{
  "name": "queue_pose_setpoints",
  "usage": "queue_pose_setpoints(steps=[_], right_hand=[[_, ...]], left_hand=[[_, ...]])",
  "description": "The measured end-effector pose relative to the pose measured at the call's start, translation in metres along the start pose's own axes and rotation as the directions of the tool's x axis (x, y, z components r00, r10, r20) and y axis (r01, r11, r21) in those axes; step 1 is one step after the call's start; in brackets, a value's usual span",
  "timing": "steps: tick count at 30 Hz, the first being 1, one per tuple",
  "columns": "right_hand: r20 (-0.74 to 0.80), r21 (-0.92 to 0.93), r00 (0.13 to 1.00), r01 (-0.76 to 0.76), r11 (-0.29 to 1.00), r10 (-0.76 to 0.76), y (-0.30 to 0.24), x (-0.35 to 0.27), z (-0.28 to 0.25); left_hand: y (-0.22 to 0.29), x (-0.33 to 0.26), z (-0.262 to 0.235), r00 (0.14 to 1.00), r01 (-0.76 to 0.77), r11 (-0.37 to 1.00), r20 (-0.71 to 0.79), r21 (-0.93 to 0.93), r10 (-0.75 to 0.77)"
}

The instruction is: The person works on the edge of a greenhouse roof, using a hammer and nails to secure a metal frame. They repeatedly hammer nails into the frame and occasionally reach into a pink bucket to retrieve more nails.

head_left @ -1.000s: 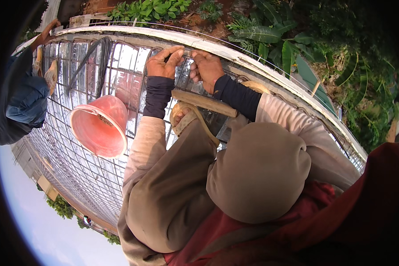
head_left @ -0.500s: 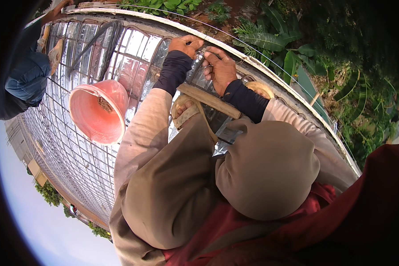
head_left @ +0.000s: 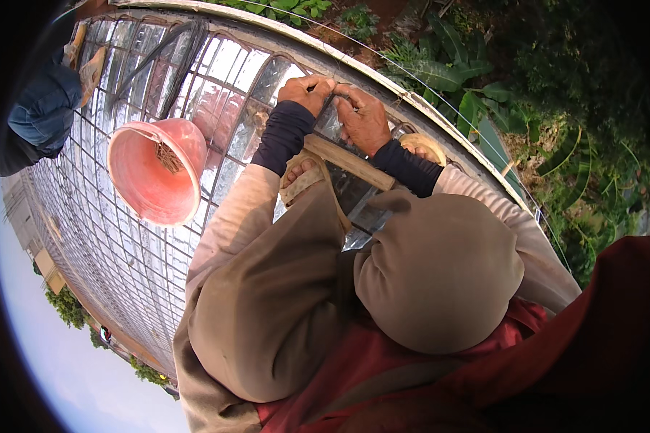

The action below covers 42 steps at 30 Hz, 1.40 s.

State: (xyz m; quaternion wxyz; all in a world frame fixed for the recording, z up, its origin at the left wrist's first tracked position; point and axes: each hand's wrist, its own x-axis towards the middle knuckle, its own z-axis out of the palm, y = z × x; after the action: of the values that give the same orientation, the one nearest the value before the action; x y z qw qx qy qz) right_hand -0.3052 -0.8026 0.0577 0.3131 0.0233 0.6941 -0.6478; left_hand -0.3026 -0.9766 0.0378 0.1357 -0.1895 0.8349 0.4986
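My left hand (head_left: 305, 94) and my right hand (head_left: 365, 121) are close together over the steel bar mesh (head_left: 141, 249), beside the pale raised edge. Both have their fingers pinched, with fingertips nearly meeting at a dark bar. Whatever thin piece they grip is hidden by the fingers. A short wooden strip (head_left: 350, 163) lies across the mesh just below my hands, between my two sandalled feet. To the left stands a pinkish-red bucket (head_left: 155, 173), tipped toward me, with a small bundle of thin brown strands (head_left: 168, 157) inside.
Shiny metal sheeting (head_left: 227, 68) lies beneath the bars. A looped bunch of dark rods (head_left: 184, 65) rests at the upper left. Another person's leg in blue jeans (head_left: 47, 105) is at the far left. Beyond the pale edge (head_left: 404, 94) runs a thin line, with plants below.
My right hand has turned, its back now facing up, and moved slightly lower and right. The left hand has dropped slightly, fingers still pinched. The view has shifted a little.
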Motion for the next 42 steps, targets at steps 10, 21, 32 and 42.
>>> queue_pose_setpoints(steps=[10,21,32,42], right_hand=[[0.137,0.079,0.977,-0.177,0.981,0.166,-0.001,-0.01,-0.009],[0.153,0.124,0.963,-0.242,0.962,0.222,-0.019,-0.027,-0.031],[0.216,0.323,0.929,-0.36,0.875,0.302,-0.031,0.03,-0.008],[0.219,0.318,0.9,-0.431,0.845,0.377,-0.019,0.039,-0.005]], left_hand=[[0.018,-0.009,0.019,0.976,-0.185,0.957,-0.068,0.225,0.205],[0.023,-0.024,-0.027,0.992,-0.015,0.959,-0.115,0.283,0.05],[0.037,0.056,-0.02,0.944,0.175,0.815,-0.33,0.553,0.021],[0.033,0.051,-0.023,0.963,0.261,0.964,-0.063,-0.041,-0.263]])
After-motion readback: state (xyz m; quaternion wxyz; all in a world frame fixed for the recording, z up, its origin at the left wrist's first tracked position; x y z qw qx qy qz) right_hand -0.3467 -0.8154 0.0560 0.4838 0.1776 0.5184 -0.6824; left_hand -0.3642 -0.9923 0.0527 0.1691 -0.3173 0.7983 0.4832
